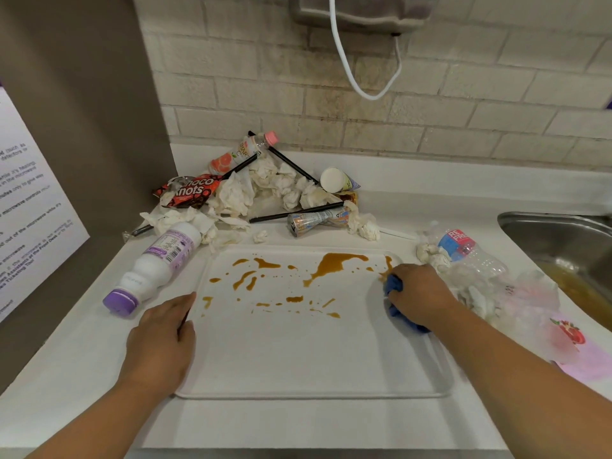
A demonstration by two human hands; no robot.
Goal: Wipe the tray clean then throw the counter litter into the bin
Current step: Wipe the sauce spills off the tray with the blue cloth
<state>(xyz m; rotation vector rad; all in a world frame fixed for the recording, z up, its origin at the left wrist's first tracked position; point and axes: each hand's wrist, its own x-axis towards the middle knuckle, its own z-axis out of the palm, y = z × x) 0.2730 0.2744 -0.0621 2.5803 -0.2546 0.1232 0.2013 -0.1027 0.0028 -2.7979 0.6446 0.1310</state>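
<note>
Nearest, the white counter (pixel 265 425) is seen bare along its front edge, and on it a pale rectangular tray (pixel 298 366) is laid square to the person. The left hand (pixel 159 339) is rested on the tray's left rim, fingers straight and pressed together, apparently so that the tray is kept from sliding under the wiping. At the tray's far right corner a blue cloth (pixel 394 286) is gripped by the right hand (pixel 420 294), fingers curled round it, and is pressed against the edge of the brown spills (pixel 334 265). These are scattered over the far half of the tray, so the wiping is judged barely begun. A white bottle with a purple cap (pixel 155 263) is lain on its side just left of the tray, and a crushed clear bottle (pixel 463 250) among tissues and plastic film just right of it. Behind the tray the litter is heaped: crumpled tissues (pixel 265 183), a Choco Knots wrapper (pixel 190 190), black straws (pixel 291 160), a squashed can (pixel 318 220) and a pink-capped drink bottle (pixel 245 152). No bin is shown. A steel sink (pixel 556 233) is set into the counter at the right, a printed notice (pixel 29 210) is fixed to the left wall, and a white cord (pixel 351 71) is hung against the stained brick-tile wall (pixel 463 94).
</note>
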